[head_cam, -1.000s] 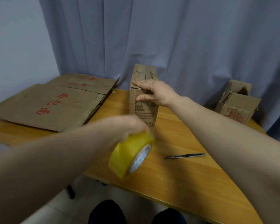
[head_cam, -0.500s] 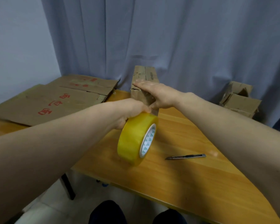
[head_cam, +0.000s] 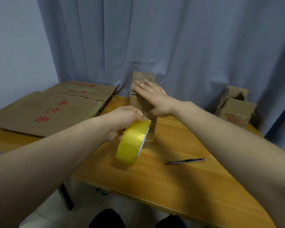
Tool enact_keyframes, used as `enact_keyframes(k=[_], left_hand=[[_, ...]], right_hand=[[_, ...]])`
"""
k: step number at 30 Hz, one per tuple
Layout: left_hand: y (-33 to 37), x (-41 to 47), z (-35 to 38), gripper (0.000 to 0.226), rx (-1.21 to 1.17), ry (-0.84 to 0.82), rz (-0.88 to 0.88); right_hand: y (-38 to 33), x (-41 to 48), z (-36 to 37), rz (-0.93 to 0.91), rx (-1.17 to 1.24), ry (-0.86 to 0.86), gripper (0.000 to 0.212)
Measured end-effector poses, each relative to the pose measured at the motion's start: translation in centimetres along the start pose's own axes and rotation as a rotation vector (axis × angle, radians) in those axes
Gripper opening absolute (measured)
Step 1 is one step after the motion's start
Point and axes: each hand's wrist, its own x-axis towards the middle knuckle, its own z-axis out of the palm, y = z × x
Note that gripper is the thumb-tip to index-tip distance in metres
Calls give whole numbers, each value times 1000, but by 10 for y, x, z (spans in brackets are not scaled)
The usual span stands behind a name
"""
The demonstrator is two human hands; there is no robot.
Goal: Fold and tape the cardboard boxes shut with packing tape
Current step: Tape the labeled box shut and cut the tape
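The narrow cardboard box (head_cam: 142, 77) stands on the table (head_cam: 187, 178), long axis running near to far, with the right hand (head_cam: 153, 99) pressing flat on its top and the left hand (head_cam: 125, 119) gripping the tape roll (head_cam: 132, 143) just at its near end, so the next pull probably runs down the near face.

Utility knife (head_cam: 184, 161) on wooden table (head_cam: 179, 183)

Your narrow brown box (head_cam: 142, 76) stands upright mid-table, its top flaps folded shut under your flat right hand (head_cam: 152, 97). The yellow tape roll (head_cam: 132, 142) hangs on edge just in front of it, gripped in your left hand (head_cam: 123, 119), with a clear strip running up onto the top.
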Motion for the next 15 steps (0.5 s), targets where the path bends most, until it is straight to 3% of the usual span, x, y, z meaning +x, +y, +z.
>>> enact_keyframes(k=[3,4,5,7,9,12,15], left_hand=[[-6,-2,9,14,-51,0,13],[-8,-2,12,14,-70,-1,10],[-10,-3,15,13,-92,-1,6],[-15,-2,22,12,-121,-6,8],[-17,-2,30,11,-128,-10,19],[-18,-2,39,8,-167,-18,17],[-21,-3,45,10,-233,-25,2]], right_hand=[[-10,-29,-7,236,584,530,41],[-14,-42,-11,357,843,570,21],[-17,-54,-12,465,1048,504,8],[-20,-74,-6,569,1152,272,10],[-23,-87,3,596,1150,182,21],[-22,-94,15,559,1202,240,33],[-24,-95,21,473,1192,309,28]])
